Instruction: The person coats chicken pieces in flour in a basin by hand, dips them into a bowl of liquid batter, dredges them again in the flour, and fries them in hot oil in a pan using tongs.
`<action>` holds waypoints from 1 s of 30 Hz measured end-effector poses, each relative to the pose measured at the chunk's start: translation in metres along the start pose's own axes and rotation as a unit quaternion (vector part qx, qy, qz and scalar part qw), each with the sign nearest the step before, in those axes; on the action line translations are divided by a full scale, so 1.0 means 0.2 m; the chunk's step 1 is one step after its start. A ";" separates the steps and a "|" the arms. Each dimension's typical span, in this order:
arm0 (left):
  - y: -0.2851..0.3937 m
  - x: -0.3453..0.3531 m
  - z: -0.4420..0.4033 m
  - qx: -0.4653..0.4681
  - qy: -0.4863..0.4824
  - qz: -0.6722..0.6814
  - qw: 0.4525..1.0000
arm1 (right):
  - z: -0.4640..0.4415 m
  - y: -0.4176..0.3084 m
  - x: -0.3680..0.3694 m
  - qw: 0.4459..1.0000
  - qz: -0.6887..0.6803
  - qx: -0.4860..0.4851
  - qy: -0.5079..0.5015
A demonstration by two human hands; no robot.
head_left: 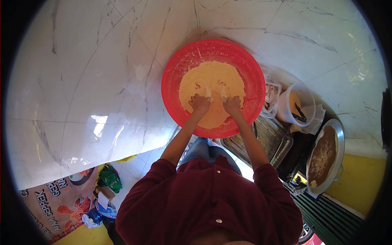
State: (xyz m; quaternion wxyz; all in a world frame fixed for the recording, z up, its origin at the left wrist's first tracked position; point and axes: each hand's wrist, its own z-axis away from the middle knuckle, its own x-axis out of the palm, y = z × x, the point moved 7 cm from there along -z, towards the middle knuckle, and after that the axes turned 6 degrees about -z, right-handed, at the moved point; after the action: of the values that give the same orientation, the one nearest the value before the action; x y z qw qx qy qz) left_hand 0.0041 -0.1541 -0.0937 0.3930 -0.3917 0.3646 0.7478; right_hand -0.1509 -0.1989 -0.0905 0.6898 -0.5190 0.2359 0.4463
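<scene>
A big red plastic basin holds a wide bed of pale yellow flour. My left hand presses into the flour left of the middle, with its fingers apart and the tips partly sunk in. To its right, my right hand rests in the flour in much the same way, fingers spread. White flour coats the thumb sides of both hands. Just beyond the hands, small reddish patches show through the flour; what they are is too small to tell. Neither hand visibly grips an object.
Right of the basin stand a plastic bag, a clear tub with black-handled tongs and a wire rack on a tray. Farther right is a large pan of brown oil. Marbled tile walls close in. A printed banner lies lower left.
</scene>
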 end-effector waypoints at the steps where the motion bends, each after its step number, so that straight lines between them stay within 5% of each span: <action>1: 0.00 0.00 -0.01 -0.007 0.035 -0.008 0.999 | 0.02 -0.03 0.03 0.999 0.009 -0.016 -0.026; 4: 0.02 0.10 -0.04 0.027 -0.087 -0.005 0.996 | -0.02 -0.04 0.03 0.998 0.012 -0.017 -0.052; 7: -0.05 -0.02 -0.07 -0.036 0.029 0.083 0.995 | -0.03 -0.04 0.01 1.000 0.001 -0.004 -0.017; 9: 0.00 0.03 -0.08 -0.006 0.007 0.063 0.998 | -0.03 -0.06 0.00 1.000 -0.005 -0.008 0.019; 12: 0.00 -0.03 -0.13 0.013 0.022 0.046 0.999 | -0.06 -0.11 0.05 0.997 0.051 -0.017 -0.059; 17: 0.00 -0.31 -0.31 0.019 0.132 0.044 0.990 | -0.29 -0.25 -0.17 0.992 -0.006 -0.083 0.090; 19: -0.02 -0.29 -0.43 0.020 0.179 -0.039 0.983 | -0.31 -0.33 -0.29 0.956 0.031 -0.171 0.235; 22: -0.03 -0.40 -0.38 0.078 0.192 0.069 0.976 | -0.40 -0.27 -0.29 0.974 -0.106 -0.156 0.124; 26: 0.01 -0.49 -0.19 0.098 0.186 0.063 0.976 | -0.25 -0.24 -0.34 0.997 -0.045 -0.037 0.048; 28: 0.00 -0.36 -0.17 0.077 0.039 0.053 0.995 | -0.23 -0.14 -0.26 0.998 -0.065 0.019 -0.015; 29: -0.03 -0.29 -0.16 0.081 0.034 0.051 0.995 | -0.22 -0.07 -0.19 0.997 -0.067 0.025 -0.014; 30: -0.05 -0.22 -0.18 0.103 0.076 0.066 0.990 | -0.22 -0.07 -0.17 0.988 -0.017 -0.103 0.116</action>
State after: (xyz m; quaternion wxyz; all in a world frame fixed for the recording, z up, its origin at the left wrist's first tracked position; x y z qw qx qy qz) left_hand 0.0407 -0.1941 -0.0726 0.3525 -0.3797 0.4937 0.6985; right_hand -0.1495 -0.2535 -0.0724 0.6078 -0.6395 0.2580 0.3938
